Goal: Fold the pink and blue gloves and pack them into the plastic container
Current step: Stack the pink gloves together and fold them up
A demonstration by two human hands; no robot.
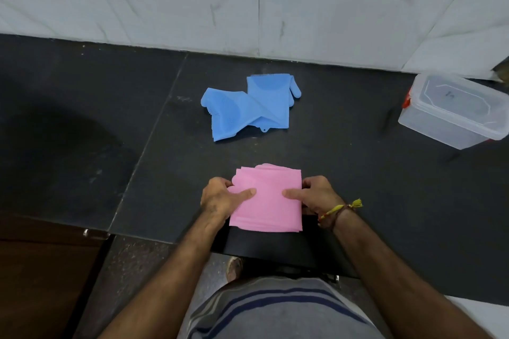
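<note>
The pink gloves [268, 195] lie folded into a rough square stack at the front edge of the dark counter [358, 173]. My left hand [224, 195] grips the stack's left side, thumb pressed on top. My right hand [316, 194] grips its right side the same way. Two blue gloves [248, 106] with bristled palms lie overlapping farther back, near the wall, untouched. The clear plastic container [451, 110], lid on and a red clasp at its left end, stands at the far right.
A white marble wall [248, 3] rises behind the counter. A seam [148, 140] runs diagonally across the counter on the left. Below the front edge are a brown cabinet [41, 283] and speckled floor.
</note>
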